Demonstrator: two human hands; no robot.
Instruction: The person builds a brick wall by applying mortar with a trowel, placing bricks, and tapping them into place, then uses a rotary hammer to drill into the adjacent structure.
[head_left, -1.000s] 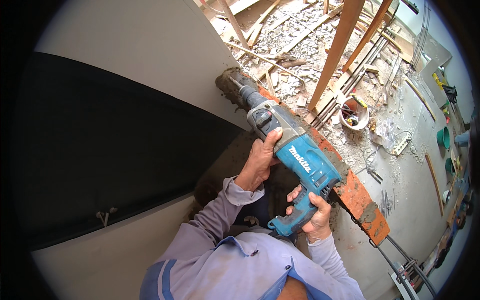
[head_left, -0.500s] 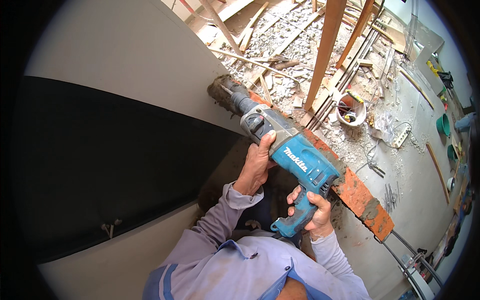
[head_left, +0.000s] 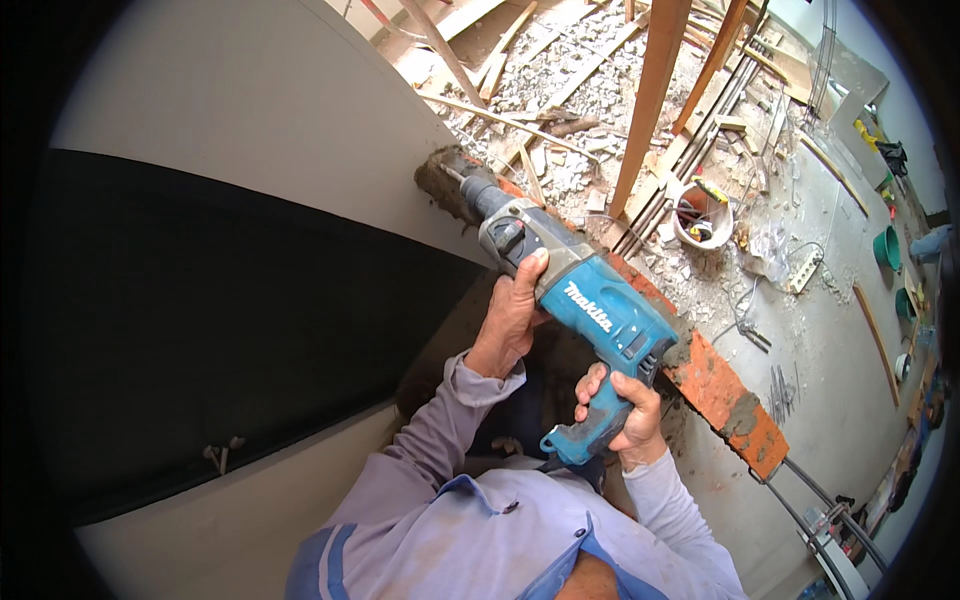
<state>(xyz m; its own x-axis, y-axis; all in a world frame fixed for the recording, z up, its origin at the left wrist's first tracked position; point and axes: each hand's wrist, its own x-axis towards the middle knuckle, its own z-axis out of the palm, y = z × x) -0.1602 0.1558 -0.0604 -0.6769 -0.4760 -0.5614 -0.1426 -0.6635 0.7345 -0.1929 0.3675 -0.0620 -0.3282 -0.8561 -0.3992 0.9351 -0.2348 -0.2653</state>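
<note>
A teal and grey rotary hammer drill (head_left: 598, 306) lies diagonally across my front, its bit pointing up and left at a rough mortar patch (head_left: 437, 186) on the edge of the white wall (head_left: 300, 110). Under the grey front of the tool, my left hand (head_left: 510, 315) is wrapped in support, its thumb showing on the side. My right hand (head_left: 632, 412) grips the rear handle, fingers curled around it; the trigger is hidden. Beneath and beyond the drill runs a row of orange bricks (head_left: 725, 395) with grey mortar on it.
Wooden posts (head_left: 650, 110) rise past the bricks. Rubble (head_left: 540, 85) and planks cover the floor there. A white bucket of tools (head_left: 703, 215), a power strip (head_left: 806, 270) and a green bucket (head_left: 886, 248) stand to the right. Metal rods (head_left: 830, 500) extend from the brick end. A black panel (head_left: 230, 330) is at left.
The drill's body and rear handle have shifted very slightly left, with both hands still on it. The bit stays at the mortar patch.
</note>
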